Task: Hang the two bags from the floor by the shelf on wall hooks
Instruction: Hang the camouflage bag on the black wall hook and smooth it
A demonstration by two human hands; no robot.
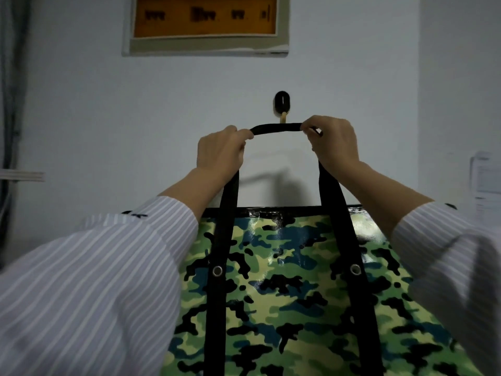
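Note:
A large camouflage bag in green, black and cream hangs in front of me against the white wall. Its black strap handle is stretched level between my hands. My left hand grips the strap's left end and my right hand pinches its right end. A black oval wall hook with a tan peg sits just above the middle of the strap; the strap crosses the peg's lower tip. Only one bag is in view.
A beige framed panel with an orange face is mounted high on the wall. A paper sheet is stuck on the right wall. A grey curtain and a ledge are at the left edge.

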